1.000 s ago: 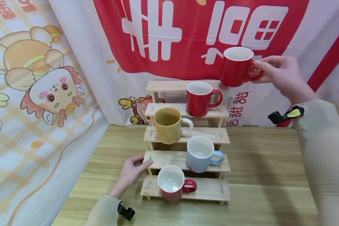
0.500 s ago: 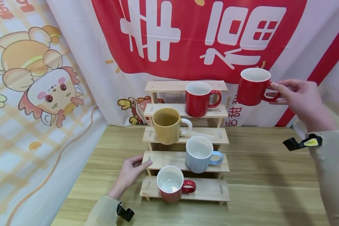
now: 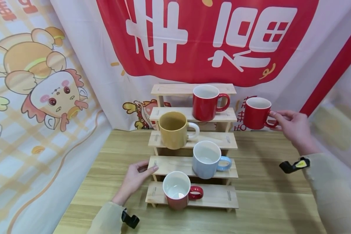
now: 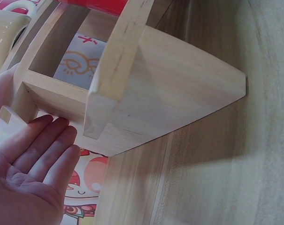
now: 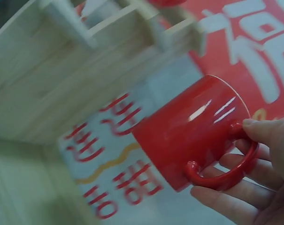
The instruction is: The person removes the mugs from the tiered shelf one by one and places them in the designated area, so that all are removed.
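Observation:
My right hand [image 3: 295, 128] pinches the handle of a red mug [image 3: 255, 113], holding it upright in the air right of the wooden step rack [image 3: 172, 164]. In the right wrist view, thumb and fingers hold the handle of this red mug [image 5: 191, 129]. My left hand [image 3: 136, 175] is at the left end of the rack's second step from the bottom, thumb on top. Its fingers [image 4: 50, 150] reach under the board in the left wrist view. Another red mug [image 3: 205, 105], a mustard mug [image 3: 173, 133], a light blue mug [image 3: 206, 162] and a dark red mug [image 3: 178, 201] stand on lower steps.
The rack's top step [image 3: 175, 88] is bare. Under the rack lies a wood-grain table [image 3: 269, 182]. A printed cloth [image 3: 128, 58] with large red and white lettering hangs close behind, and a cartoon-printed cloth [image 3: 41, 81] runs along the left.
My right hand has carried the red mug away from the rack's top step, first right and down, then lower and slightly back left. The left hand stays where it was.

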The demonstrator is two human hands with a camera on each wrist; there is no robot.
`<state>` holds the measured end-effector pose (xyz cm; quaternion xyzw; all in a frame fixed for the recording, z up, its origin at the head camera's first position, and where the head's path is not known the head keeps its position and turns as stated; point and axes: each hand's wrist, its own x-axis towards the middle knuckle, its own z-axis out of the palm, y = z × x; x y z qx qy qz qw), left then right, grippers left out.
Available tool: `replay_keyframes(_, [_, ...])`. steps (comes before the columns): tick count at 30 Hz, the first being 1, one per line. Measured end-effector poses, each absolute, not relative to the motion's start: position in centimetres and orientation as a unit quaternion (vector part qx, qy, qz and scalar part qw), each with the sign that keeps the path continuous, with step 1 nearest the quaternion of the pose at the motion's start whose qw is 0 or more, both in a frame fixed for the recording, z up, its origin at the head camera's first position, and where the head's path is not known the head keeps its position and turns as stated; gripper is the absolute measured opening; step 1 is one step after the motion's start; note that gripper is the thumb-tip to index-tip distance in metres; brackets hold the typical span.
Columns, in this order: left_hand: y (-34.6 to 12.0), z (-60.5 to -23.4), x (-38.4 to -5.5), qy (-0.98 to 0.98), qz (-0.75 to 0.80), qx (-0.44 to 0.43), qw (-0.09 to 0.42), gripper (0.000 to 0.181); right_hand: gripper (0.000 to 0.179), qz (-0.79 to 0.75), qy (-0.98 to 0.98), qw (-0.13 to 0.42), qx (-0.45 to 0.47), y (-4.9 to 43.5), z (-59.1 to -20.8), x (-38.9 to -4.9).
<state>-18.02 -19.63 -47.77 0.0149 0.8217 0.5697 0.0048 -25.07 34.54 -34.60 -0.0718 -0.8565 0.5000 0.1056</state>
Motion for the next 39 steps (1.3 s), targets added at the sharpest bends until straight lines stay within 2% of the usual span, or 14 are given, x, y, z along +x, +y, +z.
replay_keyframes(10, [-19.6, -47.9, -18.0, 0.815, 0.579, 0.016, 0.005, 0.058, 0.058, 0.538, -0.832, 0.112, -0.070, 33.5, -42.1, -26.3])
replay_keyframes(16, [-19.6, -47.9, -18.0, 0.815, 0.579, 0.016, 0.002, 0.057, 0.054, 0.562, -0.815, 0.116, -0.078, 32.8, -45.3, -26.8])
replay_keyframes(27, [-19.6, -47.9, -18.0, 0.820, 0.572, 0.016, -0.002, 0.058, 0.048, 0.549, -0.815, 0.156, -0.096, 31.8, -47.8, -27.4])
replay_keyframes(39, [-19.5, -47.9, -18.0, 0.808, 0.589, 0.019, -0.002, 0.057, 0.048, 0.547, -0.816, 0.149, -0.111, 31.0, -48.5, -26.7])
